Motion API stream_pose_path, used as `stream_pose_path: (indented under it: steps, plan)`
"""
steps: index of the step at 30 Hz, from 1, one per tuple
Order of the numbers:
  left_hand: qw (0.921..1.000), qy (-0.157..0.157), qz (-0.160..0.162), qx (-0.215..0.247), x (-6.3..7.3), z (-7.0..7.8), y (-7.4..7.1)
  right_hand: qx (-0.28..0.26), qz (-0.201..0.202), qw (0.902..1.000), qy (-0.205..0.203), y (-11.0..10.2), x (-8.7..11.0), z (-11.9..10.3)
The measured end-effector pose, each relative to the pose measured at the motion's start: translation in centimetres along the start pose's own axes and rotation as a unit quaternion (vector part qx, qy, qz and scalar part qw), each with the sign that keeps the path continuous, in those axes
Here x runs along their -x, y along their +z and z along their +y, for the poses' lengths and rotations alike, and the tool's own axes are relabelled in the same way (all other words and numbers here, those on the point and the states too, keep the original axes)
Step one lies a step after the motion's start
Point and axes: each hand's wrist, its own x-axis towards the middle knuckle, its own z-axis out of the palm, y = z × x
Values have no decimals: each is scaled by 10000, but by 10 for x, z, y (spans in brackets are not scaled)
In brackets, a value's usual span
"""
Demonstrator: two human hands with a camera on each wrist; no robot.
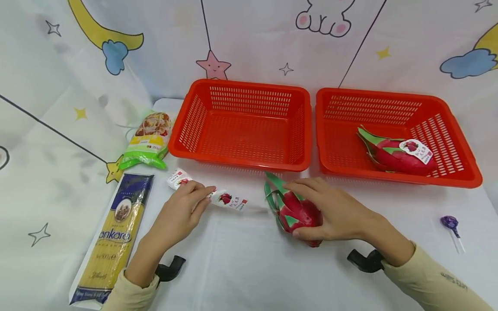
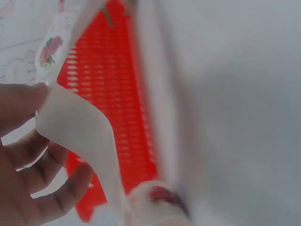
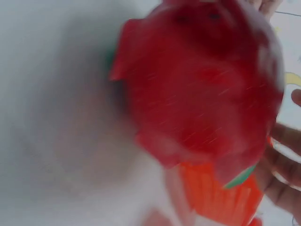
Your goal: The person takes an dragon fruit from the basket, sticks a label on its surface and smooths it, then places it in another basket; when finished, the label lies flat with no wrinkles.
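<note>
My left hand (image 1: 182,212) pinches a white strip of sticker labels (image 1: 229,200) printed with a red fruit. In the left wrist view the label strip (image 2: 77,117) hangs in a curve past my loosely bent fingers. On the table, below the gap between two baskets, lies a red dragon fruit (image 1: 293,211) with green leafy tips pointing left. My right hand (image 1: 334,209) grips it from the right, thumb on the near side and fingers over the far side. The dragon fruit (image 3: 202,89) fills much of the right wrist view, blurred, and no label shows on it.
Behind my hands stands a red basket (image 1: 239,163) with nothing in it. A second red basket (image 1: 393,180) holds a labelled dragon fruit (image 1: 408,157). Spaghetti (image 1: 113,242) and a green-yellow food bag (image 1: 148,140) lie left; a purple lollipop (image 1: 450,223) lies right.
</note>
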Motion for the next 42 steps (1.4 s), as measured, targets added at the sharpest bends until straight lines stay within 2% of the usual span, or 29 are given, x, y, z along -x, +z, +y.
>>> stream_pose_path:
  steps: [4,7,10,15,21,34,42]
  plan:
    - [9977,210,147,633,-3,12,-13,-428,473,9965,-546,-8,-11,-10]
    - [9946,322,154,975,-7,18,-20,-864,670,9909,-790,-11,-26,-21]
    - [9916,375,104,1230,-12,23,-22,-1259,623,9867,-821,-11,-43,-33]
    - [9879,340,27,1512,-18,29,-20,-1808,366,9807,-646,-5,-67,-48]
    - [9870,339,78,1570,-20,32,-19,-2202,425,9734,-475,0,-76,-53]
    - [9880,434,142,1477,-21,31,-15,-2309,820,9684,-467,6,-76,-54]
    - [9891,481,183,1380,-21,30,-15,-2404,727,9670,-435,8,-78,-55]
